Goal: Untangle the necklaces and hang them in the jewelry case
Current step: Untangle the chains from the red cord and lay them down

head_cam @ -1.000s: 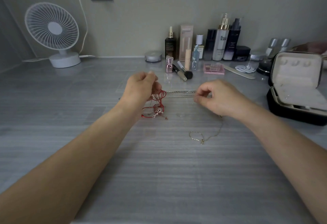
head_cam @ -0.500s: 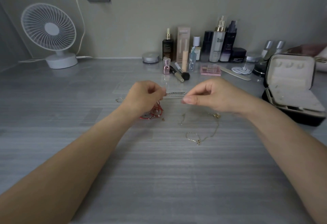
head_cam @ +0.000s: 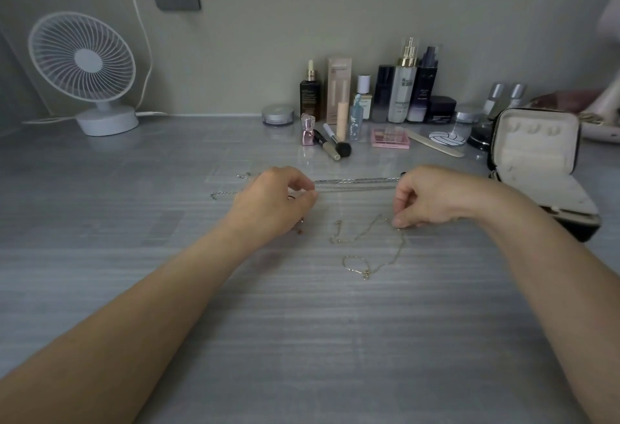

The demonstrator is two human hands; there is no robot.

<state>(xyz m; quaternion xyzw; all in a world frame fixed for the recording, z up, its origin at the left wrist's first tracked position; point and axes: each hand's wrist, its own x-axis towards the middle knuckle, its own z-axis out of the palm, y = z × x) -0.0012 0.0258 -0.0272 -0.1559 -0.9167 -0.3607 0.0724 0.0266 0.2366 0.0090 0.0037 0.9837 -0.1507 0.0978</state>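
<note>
Left hand (head_cam: 273, 204) curled, thumb and forefinger pinching silver chain (head_cam: 355, 184), chain stretched flat across grey table (head_cam: 302, 339) toward right hand (head_cam: 436, 195), right hand curled, fingertips pinching gold necklace (head_cam: 369, 246) lying loosely looped on table, open jewelry case (head_cam: 536, 155) at far right.

Only legible character: a large dark "H", first letter of a word printed across the upper body of the silver pump bottle (head_cam: 402, 95). Remaining letters of that word blurred; smaller dark print beneath it too fine to read. Pale print lines on the front of the dark dropper bottle (head_cam: 310, 96): illegible. Faint line near the top of the tall beige carton (head_cam: 339, 88): illegible. Pale mid-body print on the dark blue bottle (head_cam: 423, 95) and a pale line low on the black jar (head_cam: 441, 111): illegible. Dark marks on the label of the small white-capped bottle (head_cam: 364, 101): illegible.
</note>
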